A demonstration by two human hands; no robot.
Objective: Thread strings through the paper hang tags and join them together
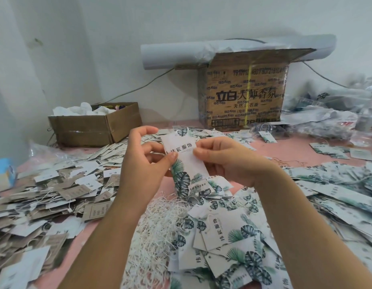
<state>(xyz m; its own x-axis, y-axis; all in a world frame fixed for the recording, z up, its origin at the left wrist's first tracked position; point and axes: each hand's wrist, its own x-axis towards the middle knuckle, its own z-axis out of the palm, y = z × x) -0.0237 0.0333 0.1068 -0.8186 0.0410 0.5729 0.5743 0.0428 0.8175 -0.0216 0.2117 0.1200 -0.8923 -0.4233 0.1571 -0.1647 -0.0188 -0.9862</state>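
Held tag — side edges covered by left hand thumb and right hand fingertips; fine print under its large characters too small to read. Blue box cut off by left edge. Plastic bags far right blurred — contents unclear.

Left hand, right hand raised; both seemingly pinching.

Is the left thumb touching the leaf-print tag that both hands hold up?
Touching. The head view shows the thumb of the left hand lying on the leaf-print tag, with no gap.
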